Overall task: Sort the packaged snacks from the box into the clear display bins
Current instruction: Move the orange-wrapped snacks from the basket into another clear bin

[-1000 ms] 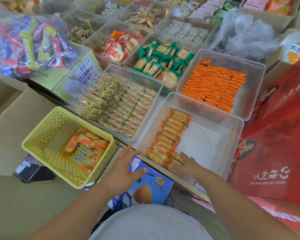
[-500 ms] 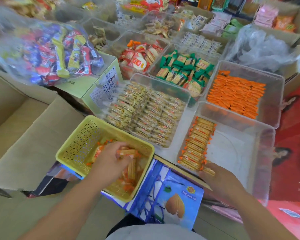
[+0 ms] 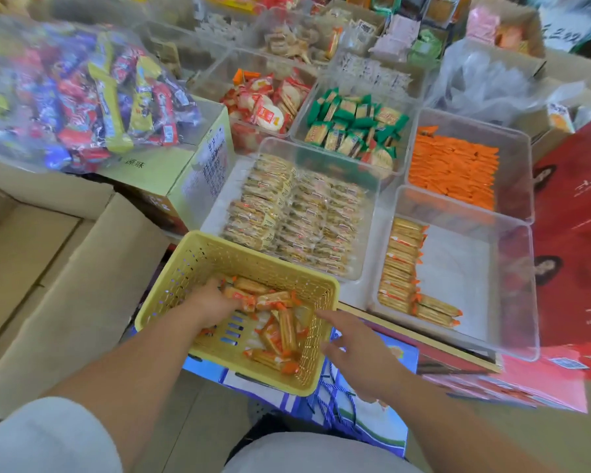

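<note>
Left hand (image 3: 212, 307) in yellow basket (image 3: 185, 268), fingers curled on biscuit packets (image 3: 273, 298); right hand (image 3: 359, 356) spread, empty, beside rim. Pickup step, I judge; next: carry to clear bin (image 3: 464, 278) at two o'clock.

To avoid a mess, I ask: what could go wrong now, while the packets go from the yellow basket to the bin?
The left hand grips a bunch of loose packets at once; some may slip out on the way. The row in the clear bin has bare floor beside it, so a push may topple it.
</note>
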The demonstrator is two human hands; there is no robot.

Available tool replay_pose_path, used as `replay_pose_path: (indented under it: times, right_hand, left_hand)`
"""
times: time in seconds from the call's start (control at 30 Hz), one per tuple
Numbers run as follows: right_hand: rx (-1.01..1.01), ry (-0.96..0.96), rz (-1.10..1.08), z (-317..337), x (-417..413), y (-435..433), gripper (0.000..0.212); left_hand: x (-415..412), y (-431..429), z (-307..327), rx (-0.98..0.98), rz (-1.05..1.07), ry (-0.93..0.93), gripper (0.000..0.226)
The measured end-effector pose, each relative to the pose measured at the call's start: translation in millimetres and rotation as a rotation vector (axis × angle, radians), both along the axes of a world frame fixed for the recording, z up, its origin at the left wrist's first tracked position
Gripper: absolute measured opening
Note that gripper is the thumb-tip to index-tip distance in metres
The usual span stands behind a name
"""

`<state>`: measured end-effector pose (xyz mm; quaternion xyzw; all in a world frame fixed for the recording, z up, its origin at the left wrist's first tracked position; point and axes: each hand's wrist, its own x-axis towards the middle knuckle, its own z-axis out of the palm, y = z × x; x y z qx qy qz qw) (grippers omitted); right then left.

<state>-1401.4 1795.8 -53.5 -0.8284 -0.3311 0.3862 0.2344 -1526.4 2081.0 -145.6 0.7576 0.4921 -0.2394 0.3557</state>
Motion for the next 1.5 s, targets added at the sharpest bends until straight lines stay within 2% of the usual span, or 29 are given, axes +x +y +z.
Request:
replay_pose_path:
  times: [0.13,0.2,0.27,0.37,0.4,0.53,0.57,0.73,0.83,0.9,0.97,1.3,1.5]
  right_hand:
    - [-0.043,0.273,-0.286,-3,-5,5,0.044]
    - [-0.04,0.291,-0.309,-3,-6,7,0.043]
    - [-0.038,0.272,-0.304,-2,-8,8,0.043]
    - [-0.032,0.293,-0.316,0,-9,5,0.043]
    - [-0.029,0.296,-0.312,0,-9,4,0.044]
    - [-0.017,0.336,-0.317,-3,-9,1,0.042]
    - [-0.014,0.345,-0.325,-4,-10,1,0.042]
    - [0.007,0.339,-0.31,-4,-9,2,0.044]
    - [0.009,0.329,-0.3,-6,-10,1,0.04]
    - [0.015,0.325,-0.289,-7,-10,0,0.038]
    - [0.015,0.325,-0.284,-7,-10,0,0.038]
    - [-0.003,0.309,-0.289,-8,-12,0,0.038]
    - [-0.009,0.31,-0.312,-7,-13,1,0.037]
  left_hand:
    - [6,-2,-5,-0.124,0.107,-0.002,0.102]
    - [13,-7,-5,-0.207,0.175,-0.021,0.102]
    - [23,-13,-4,-0.286,0.267,-0.068,0.091]
    - [38,-26,-6,-0.338,0.457,-0.176,0.061]
    - [43,-31,-6,-0.353,0.552,-0.21,0.059]
    - [55,-49,-10,-0.36,0.776,-0.218,0.103]
    - [57,-53,-11,-0.378,0.805,-0.217,0.105]
    - [64,-52,-22,-0.406,0.907,-0.211,0.077]
    - [66,-50,-30,-0.404,0.915,-0.197,0.062]
    - [68,-52,-32,-0.395,0.91,-0.186,0.042]
    - [70,-53,-35,-0.366,0.898,-0.168,0.035]
    - [66,-48,-40,-0.296,0.747,-0.143,0.03]
    - [71,-47,-23,-0.433,0.742,-0.089,0.045]
